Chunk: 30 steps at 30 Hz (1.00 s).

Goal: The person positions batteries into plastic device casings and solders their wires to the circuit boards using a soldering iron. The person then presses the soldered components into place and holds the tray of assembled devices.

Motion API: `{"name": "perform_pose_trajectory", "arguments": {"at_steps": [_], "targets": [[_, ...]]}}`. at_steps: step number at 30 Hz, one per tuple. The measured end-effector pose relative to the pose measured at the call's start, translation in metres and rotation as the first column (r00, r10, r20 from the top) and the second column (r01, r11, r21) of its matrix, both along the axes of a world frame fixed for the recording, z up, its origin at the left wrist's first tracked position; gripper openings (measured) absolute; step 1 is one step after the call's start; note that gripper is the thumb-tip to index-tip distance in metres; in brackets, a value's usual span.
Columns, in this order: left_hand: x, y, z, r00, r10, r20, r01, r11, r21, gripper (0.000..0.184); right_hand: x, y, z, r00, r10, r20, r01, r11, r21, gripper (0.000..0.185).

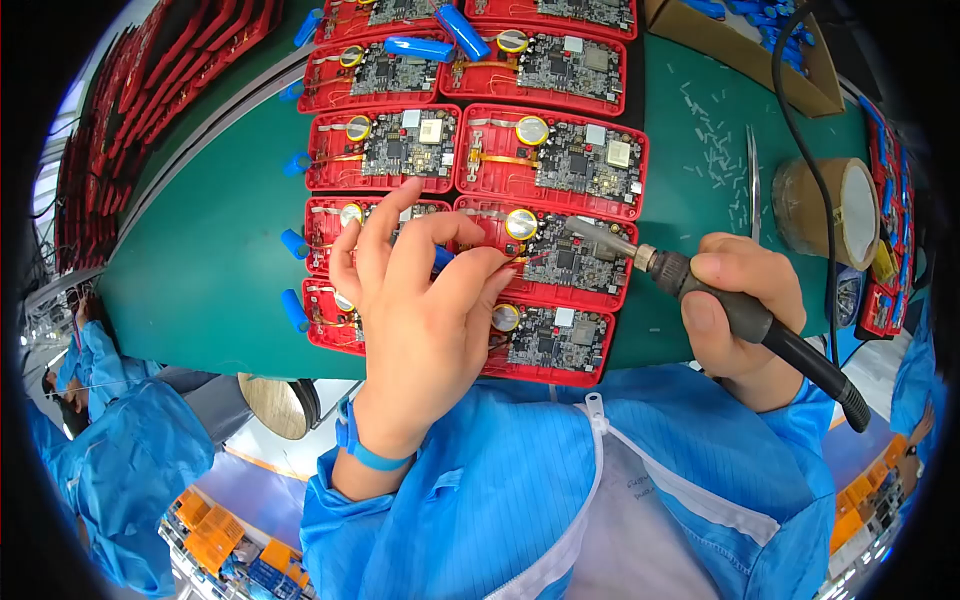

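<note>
My right hand (750,300) grips a soldering iron (742,316) by its dark handle. The iron's tip is over the upper part of a circuit board (567,262) set in a red plastic housing (480,203); whether it touches cannot be told. Beside a silver coin cell (520,224) on that board, my left hand (415,290) has thumb and index finger pinched on thin red wires (535,259), its other fingers spread. A blue cylindrical battery (442,258) shows partly behind those fingers. Below, another red housing (590,372) with a board lies partly under my left hand.
More red housings (638,150) with boards lie in two columns on the green mat (200,270). Loose blue batteries (418,49) rest on some. To the right are small clear tubes (715,145), tweezers (754,180), a tape roll (805,210) and a cardboard box (740,55).
</note>
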State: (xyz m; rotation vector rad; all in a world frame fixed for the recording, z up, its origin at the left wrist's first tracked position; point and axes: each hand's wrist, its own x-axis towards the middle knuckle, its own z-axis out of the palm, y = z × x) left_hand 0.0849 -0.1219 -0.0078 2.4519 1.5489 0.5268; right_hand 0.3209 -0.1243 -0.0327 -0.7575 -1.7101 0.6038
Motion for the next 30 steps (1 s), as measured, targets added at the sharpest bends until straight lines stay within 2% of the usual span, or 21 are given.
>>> {"name": "perform_pose_trajectory", "arguments": {"at_steps": [3, 5, 8, 10, 13, 15, 18, 27, 30], "targets": [[0.000, -0.002, -0.007, 0.999, 0.020, 0.028, -0.023, 0.993, 0.113, 0.014, 0.001, -0.003, -0.001, 0.999, -0.047, -0.014, 0.046, 0.998, -0.048, 0.027], [-0.002, 0.000, -0.009, 0.998, 0.028, 0.055, -0.034, 0.993, 0.116, 0.017, 0.001, -0.004, 0.000, 0.999, -0.049, -0.022, 0.047, 0.996, -0.070, 0.026], [-0.008, 0.003, -0.010, 0.992, -0.026, 0.121, 0.019, 0.998, 0.064, 0.013, 0.002, -0.003, 0.001, 1.000, -0.023, -0.012, 0.022, 0.996, -0.088, 0.026], [-0.010, 0.004, -0.010, 0.983, -0.057, 0.173, 0.069, 0.996, -0.064, 0.014, -0.002, -0.002, 0.000, 0.999, -0.026, -0.027, 0.024, 0.997, -0.070, 0.026], [-0.009, 0.003, -0.004, 0.984, -0.038, 0.177, 0.065, 0.986, -0.153, 0.011, -0.004, -0.001, 0.002, 0.999, 0.012, -0.037, -0.014, 0.998, -0.068, 0.027], [-0.007, 0.002, -0.003, 0.986, -0.025, 0.165, 0.051, 0.987, -0.152, 0.010, -0.006, 0.000, 0.004, 0.998, 0.060, -0.032, -0.062, 0.994, -0.084, 0.027], [-0.007, 0.000, -0.004, 0.990, -0.002, 0.138, 0.025, 0.986, -0.163, 0.010, -0.010, 0.001, 0.005, 0.998, 0.053, 0.047, -0.053, 0.999, -0.003, 0.028], [-0.002, -0.002, -0.006, 0.995, 0.018, 0.097, 0.000, 0.983, -0.184, 0.013, -0.007, -0.003, 0.000, 0.999, 0.044, -0.027, -0.046, 0.996, -0.071, 0.026], [0.002, -0.002, -0.005, 0.996, 0.035, 0.083, -0.021, 0.986, -0.164, 0.015, -0.006, -0.002, 0.002, 0.998, 0.059, 0.024, -0.057, 0.996, -0.068, 0.026]]}}
